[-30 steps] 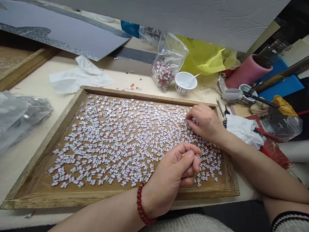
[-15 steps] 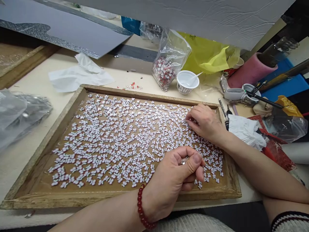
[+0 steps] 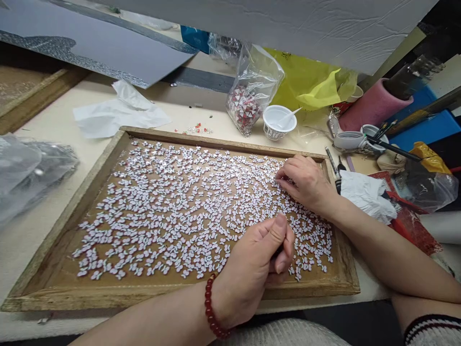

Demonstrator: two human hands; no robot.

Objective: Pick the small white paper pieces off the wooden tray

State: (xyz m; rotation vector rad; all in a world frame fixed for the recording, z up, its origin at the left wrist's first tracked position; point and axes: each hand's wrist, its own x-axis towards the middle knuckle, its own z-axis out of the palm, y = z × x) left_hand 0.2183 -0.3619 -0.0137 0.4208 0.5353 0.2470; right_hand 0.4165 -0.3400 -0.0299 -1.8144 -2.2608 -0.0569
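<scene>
My left hand (image 3: 261, 254), with a red bead bracelet (image 3: 212, 307) at the wrist, is curled closed above the near right part of a shallow wooden-framed tray (image 3: 144, 294). Its thumb presses against the bent index finger, and the palm is hidden. Farther back, my right hand (image 3: 304, 180) rests low over the tray's right side. Thumb and fingertips there are drawn together in a pinch; what lies between them is too small to make out. Many small whitish, lobed pieces (image 3: 173, 206) with reddish edges cover the brown tray bottom around both hands.
Behind the tray stand a clear bag of red and silvery pieces (image 3: 245, 108) and a white cup (image 3: 279, 125) with a spoon. Loose red beads (image 3: 198, 129) and a tissue (image 3: 118, 113) lie nearby. Pens (image 3: 333, 166) and crumpled paper (image 3: 367, 194) are at right, a plastic bag (image 3: 32, 168) at left.
My left hand has moved slightly left and its fingers have curled tighter, closing the gap where something pale and shiny showed. My right hand stays in nearly the same place.
</scene>
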